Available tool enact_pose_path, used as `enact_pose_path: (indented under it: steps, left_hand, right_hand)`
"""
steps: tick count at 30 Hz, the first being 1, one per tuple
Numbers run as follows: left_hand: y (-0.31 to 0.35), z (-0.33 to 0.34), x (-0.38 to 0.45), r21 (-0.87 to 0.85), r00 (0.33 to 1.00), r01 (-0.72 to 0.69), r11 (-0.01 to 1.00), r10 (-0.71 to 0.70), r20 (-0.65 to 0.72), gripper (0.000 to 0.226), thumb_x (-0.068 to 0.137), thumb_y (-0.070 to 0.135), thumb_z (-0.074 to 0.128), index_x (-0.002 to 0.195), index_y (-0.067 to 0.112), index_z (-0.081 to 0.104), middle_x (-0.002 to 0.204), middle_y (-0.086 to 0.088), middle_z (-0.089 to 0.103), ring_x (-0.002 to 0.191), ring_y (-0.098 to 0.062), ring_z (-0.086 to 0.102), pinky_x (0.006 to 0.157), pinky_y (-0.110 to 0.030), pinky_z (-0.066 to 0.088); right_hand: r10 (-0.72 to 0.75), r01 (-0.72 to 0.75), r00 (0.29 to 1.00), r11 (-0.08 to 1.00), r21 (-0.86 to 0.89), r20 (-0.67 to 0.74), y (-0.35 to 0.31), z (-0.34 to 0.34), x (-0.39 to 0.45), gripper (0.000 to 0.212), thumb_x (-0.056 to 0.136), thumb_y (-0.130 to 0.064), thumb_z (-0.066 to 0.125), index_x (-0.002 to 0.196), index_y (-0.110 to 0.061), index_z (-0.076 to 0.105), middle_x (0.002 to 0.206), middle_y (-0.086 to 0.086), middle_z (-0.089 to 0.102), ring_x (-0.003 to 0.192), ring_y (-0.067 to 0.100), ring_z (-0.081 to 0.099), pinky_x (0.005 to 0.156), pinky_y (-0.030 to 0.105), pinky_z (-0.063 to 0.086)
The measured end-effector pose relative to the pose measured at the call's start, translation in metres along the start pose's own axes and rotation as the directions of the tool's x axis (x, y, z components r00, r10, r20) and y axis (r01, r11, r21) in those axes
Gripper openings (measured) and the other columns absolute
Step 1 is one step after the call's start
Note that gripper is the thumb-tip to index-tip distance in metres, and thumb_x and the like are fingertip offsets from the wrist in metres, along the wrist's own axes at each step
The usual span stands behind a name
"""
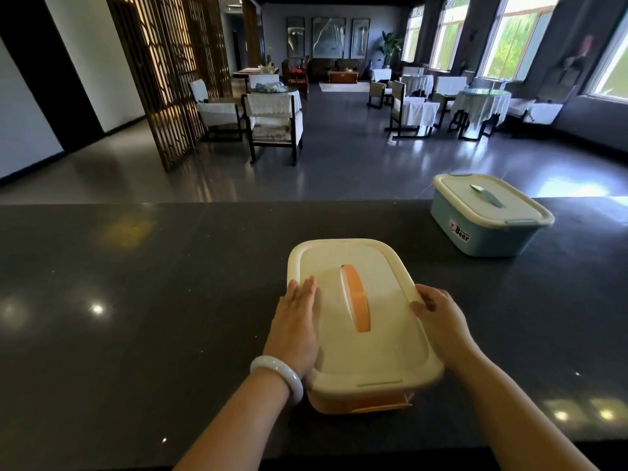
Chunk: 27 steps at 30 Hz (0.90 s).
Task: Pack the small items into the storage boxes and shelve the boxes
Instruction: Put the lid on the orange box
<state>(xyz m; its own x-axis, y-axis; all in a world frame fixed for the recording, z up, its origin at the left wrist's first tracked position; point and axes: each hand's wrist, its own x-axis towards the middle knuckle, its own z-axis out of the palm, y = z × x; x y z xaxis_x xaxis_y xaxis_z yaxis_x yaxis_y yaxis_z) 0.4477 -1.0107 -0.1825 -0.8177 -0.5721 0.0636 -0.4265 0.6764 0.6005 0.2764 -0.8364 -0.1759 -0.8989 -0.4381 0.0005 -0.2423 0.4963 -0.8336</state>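
An orange storage box [363, 404] with a cream lid [373, 348] and an orange handle [356, 302] sits on the dark counter [136, 317] right in front of me. My left hand [295, 324] lies flat with straight fingers on the lid's left edge. My right hand [440, 319] grips the lid's right edge, with the thumb on top. A blue storage box [482, 232] with a cream lid and blue handle stands shut at the counter's far right. No small items are in sight.
The counter's far edge runs across the view just behind the blue box. Beyond it lies a dark-floored dining room with chairs [272, 127] and covered tables [481, 103]. A wooden lattice screen [163, 79] stands at the left.
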Motion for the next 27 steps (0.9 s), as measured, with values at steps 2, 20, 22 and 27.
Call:
enact_pose_path:
  steps: [2, 20, 22, 27]
  left_hand:
    - [-0.001, -0.002, 0.003, 0.062, 0.997, -0.040, 0.997, 0.035, 0.074, 0.054, 0.101, 0.048, 0.021, 0.151, 0.040, 0.002, 0.160, 0.014, -0.004, 0.143, -0.006, -0.015, 0.121, -0.040, 0.001]
    - [0.001, -0.002, 0.007, 0.228, 0.988, -0.041, 0.973, 0.005, 0.156, 0.069, 0.094, 0.064, 0.028, 0.152, 0.037, 0.003, 0.161, 0.011, -0.011, 0.145, -0.015, -0.022, 0.119, -0.041, -0.005]
    - [0.001, -0.002, 0.006, 0.223, 0.986, -0.038, 0.974, 0.001, 0.164, 0.069, 0.094, 0.063, 0.028, 0.152, 0.036, 0.003, 0.161, 0.011, -0.012, 0.144, -0.015, -0.022, 0.119, -0.041, -0.006]
    - [0.004, -0.004, 0.005, 0.197, 0.981, -0.038, 0.980, -0.001, 0.192, 0.067, 0.096, 0.061, 0.028, 0.152, 0.035, 0.003, 0.160, 0.011, -0.014, 0.144, -0.015, -0.024, 0.119, -0.043, -0.005]
  right_hand:
    - [-0.088, 0.088, 0.996, 0.992, -0.085, -0.005, -0.003, -0.002, -0.002, 0.046, 0.095, -0.012, 0.053, 0.139, -0.024, 0.043, 0.142, 0.001, 0.039, 0.127, 0.022, 0.038, 0.101, 0.043, 0.043]
    - [-0.325, 0.773, 0.611, 0.440, -0.457, 0.722, -0.011, -0.013, -0.064, 0.114, 0.066, -0.086, 0.048, 0.140, -0.047, -0.029, 0.141, -0.029, -0.041, 0.127, -0.009, -0.041, 0.099, 0.018, -0.029]
    - [-0.352, 0.764, 0.626, 0.457, -0.456, 0.696, -0.008, -0.012, -0.066, 0.109, 0.073, -0.077, 0.053, 0.142, -0.047, -0.026, 0.146, -0.028, -0.036, 0.131, -0.009, -0.036, 0.104, 0.020, -0.025]
    - [-0.374, 0.722, 0.647, 0.582, -0.374, 0.665, -0.016, -0.018, -0.067, 0.097, 0.075, -0.076, 0.054, 0.147, -0.039, 0.001, 0.157, -0.017, -0.003, 0.139, -0.012, -0.012, 0.115, 0.016, -0.008]
